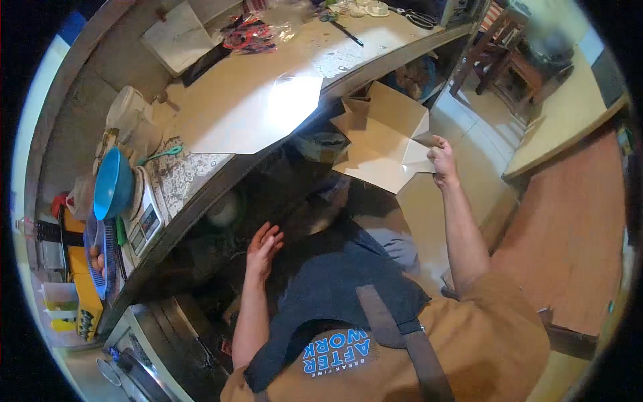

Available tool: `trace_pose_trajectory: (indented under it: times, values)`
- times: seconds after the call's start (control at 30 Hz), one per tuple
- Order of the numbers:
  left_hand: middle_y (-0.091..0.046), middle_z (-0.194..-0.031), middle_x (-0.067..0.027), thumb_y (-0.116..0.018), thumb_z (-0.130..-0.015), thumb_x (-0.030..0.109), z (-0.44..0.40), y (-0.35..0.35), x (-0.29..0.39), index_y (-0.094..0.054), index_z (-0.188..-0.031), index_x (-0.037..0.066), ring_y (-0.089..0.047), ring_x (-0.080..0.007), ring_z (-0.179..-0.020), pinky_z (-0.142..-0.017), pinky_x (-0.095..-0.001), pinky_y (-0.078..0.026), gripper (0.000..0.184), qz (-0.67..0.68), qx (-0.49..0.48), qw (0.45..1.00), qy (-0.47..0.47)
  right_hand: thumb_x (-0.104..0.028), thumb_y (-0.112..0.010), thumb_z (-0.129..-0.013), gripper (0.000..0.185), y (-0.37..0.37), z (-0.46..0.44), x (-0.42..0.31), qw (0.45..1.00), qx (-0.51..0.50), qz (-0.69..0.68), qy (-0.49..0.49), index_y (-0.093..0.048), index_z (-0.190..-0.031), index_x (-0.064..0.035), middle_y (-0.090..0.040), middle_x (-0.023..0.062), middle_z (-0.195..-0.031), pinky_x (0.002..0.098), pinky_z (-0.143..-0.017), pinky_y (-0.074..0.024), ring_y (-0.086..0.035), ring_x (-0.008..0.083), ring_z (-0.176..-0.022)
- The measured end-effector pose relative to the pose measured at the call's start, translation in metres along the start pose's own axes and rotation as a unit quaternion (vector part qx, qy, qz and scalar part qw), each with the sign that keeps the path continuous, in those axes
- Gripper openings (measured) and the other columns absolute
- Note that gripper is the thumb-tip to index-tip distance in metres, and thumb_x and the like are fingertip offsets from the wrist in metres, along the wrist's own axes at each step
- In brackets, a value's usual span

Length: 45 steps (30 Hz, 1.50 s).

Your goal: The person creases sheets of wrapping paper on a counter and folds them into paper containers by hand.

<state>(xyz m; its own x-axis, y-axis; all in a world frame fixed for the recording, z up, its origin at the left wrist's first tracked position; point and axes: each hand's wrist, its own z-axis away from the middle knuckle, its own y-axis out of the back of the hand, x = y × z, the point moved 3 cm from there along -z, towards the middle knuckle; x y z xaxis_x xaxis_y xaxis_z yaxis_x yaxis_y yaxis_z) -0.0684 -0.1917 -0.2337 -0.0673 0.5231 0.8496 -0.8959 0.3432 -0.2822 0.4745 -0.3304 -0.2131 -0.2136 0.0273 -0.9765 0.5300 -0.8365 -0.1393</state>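
Note:
My right hand (442, 161) grips the near right edge of a partly folded cardboard box (382, 137), fingers and thumb pinching a side flap. The box hangs tilted in the air just off the counter's front edge, its inside facing up and some walls folded up. My left hand (264, 248) is raised in front of the apron (328, 281), fingers loosely apart with nothing in them. On the counter beyond lies a flat cardboard sheet (228, 120), with bright light on its right end.
On the counter (181, 167) are a kitchen scale (146, 221), a blue bowl (114, 182), a green spoon (161, 154), scissors (420, 19) and a black pen-like stick (345, 30). Eggs (98, 258) sit in a blue basket at left. A wooden stool (512, 77) stands far right.

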Motion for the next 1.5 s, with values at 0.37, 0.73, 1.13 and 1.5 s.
trace_pose_trajectory:
  times: [0.37,0.73,1.13,1.5]
  values:
    - [-0.053,-0.138,-0.0184,-0.066,-0.097,0.024,0.045,0.077,-0.055,-0.038,-0.148,0.005,-0.054,-0.0342,-0.128,-0.106,-0.0475,-0.046,0.061,0.152,0.140,0.978,-0.022,0.003,-0.052,-0.077,0.066,0.051,-0.011,-0.021,0.998,0.013,0.039,-0.039,-0.043,-0.142,-0.0021,-0.061,0.0096,-0.102,0.0331,-0.069,-0.0551,-0.061,0.0177,-0.080]
    - [-0.051,-0.139,-0.0193,-0.066,-0.097,0.021,0.037,0.081,-0.062,-0.040,-0.147,0.004,-0.054,-0.0352,-0.126,-0.104,-0.0461,-0.048,0.058,0.164,0.115,0.980,-0.011,0.002,-0.055,-0.077,0.050,-0.052,-0.035,-0.025,0.995,-0.007,-0.101,0.013,-0.051,-0.127,-0.0023,-0.062,0.0058,-0.097,0.0299,-0.073,-0.0526,-0.059,0.0149,-0.080]
    - [-0.059,-0.128,-0.0176,-0.069,-0.095,0.019,0.045,0.087,-0.070,-0.044,-0.142,0.003,-0.062,-0.0306,-0.117,-0.095,-0.0417,-0.055,0.055,0.175,0.149,0.973,-0.034,-0.013,-0.070,-0.074,0.035,-0.221,-0.114,0.052,0.914,-0.027,0.367,0.173,-0.063,-0.102,0.0064,-0.069,0.0209,-0.097,0.0432,-0.078,-0.0534,-0.067,0.0336,-0.088]
    - [-0.072,-0.102,-0.0112,-0.072,-0.090,0.012,0.040,-0.010,0.135,-0.064,-0.123,0.003,-0.068,-0.0192,-0.093,-0.081,-0.0321,-0.055,0.035,-0.283,0.122,0.875,-0.373,-0.013,-0.072,-0.089,0.041,-0.208,0.027,-0.103,0.943,0.012,0.094,0.319,-0.059,-0.126,-0.0007,-0.065,0.0152,-0.119,0.0361,-0.094,-0.0486,-0.061,0.0235,-0.106]
